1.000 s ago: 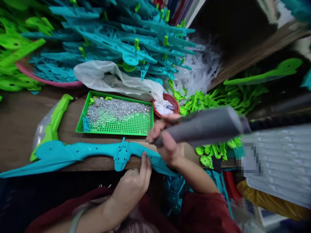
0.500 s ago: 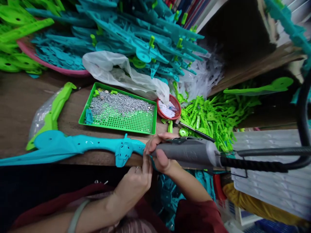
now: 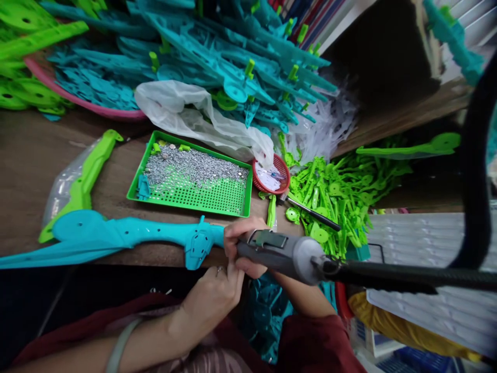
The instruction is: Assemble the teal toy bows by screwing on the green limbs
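A long blue plastic part (image 3: 155, 232) lies along the table's front edge, with a raised bracket near its right end. My right hand (image 3: 244, 235) is wrapped round a grey power screwdriver (image 3: 277, 254), held almost level, its cable running off to the right. The tool's tip is hidden by my fingers. From below, my left hand (image 3: 219, 285) reaches to the right end of the blue part. Its fingers are closed there against my right hand, and the fingertips are hidden. Behind lies a green perforated tray (image 3: 190, 199) of small metal screws.
A red basket (image 3: 286, 178) stands right of the tray, near a black-handled hammer (image 3: 310, 211). A lime-green part (image 3: 83, 181) lies at left. Blue parts (image 3: 217, 62) are heaped behind, beside a pink basin (image 3: 89, 110). Lime-green parts (image 3: 330, 191) are piled at right.
The screwdriver's rear end has swung toward me and down, turning the tool and its cable. My right hand has shifted slightly left with it. My left hand stays almost in place.
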Demonstrator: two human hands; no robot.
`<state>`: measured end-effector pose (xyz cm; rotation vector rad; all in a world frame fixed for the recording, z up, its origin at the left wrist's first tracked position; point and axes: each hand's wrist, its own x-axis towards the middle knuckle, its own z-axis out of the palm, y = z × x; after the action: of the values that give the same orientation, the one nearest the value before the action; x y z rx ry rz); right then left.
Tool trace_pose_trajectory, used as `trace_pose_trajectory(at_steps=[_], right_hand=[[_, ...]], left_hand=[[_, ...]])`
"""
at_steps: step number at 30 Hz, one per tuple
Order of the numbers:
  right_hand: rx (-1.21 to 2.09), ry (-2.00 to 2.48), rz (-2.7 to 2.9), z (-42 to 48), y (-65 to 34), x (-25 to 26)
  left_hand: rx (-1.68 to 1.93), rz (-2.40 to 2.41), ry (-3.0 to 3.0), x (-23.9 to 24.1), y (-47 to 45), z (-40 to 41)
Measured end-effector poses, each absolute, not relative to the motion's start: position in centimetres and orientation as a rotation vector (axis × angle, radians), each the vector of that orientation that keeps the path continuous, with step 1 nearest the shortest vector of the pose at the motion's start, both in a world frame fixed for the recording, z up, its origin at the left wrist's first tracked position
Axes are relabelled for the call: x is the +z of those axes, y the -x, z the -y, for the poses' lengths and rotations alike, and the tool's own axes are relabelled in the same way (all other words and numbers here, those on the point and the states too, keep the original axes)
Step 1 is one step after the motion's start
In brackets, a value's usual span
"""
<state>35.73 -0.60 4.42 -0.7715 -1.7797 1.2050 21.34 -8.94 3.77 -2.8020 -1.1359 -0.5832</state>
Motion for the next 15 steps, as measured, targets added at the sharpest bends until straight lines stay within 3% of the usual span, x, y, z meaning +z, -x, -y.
trace_pose_trajectory(at_steps=[3,5,8,15], right_hand=[[1.218,0.572,1.670,-1.9,-35.1,6.0],[1.034,0.597,1.486,-4.4,-34.5,6.5],[0.768,0.805,1.240,-8.4,-33.3,5.7],[0.757,0.906,1.200,-12.0,-32.1,2.1]], left_hand=[[-0.460,1.143,2.808,3.7,-21.5,8.5],[-0.465,1.124,2.820,3.1,-21.8,8.1],[-0.697,1.046,2.809,1.5,-22.2,7.5],[-0.878,0.933,2.783,0.1,-20.5,7.0]])
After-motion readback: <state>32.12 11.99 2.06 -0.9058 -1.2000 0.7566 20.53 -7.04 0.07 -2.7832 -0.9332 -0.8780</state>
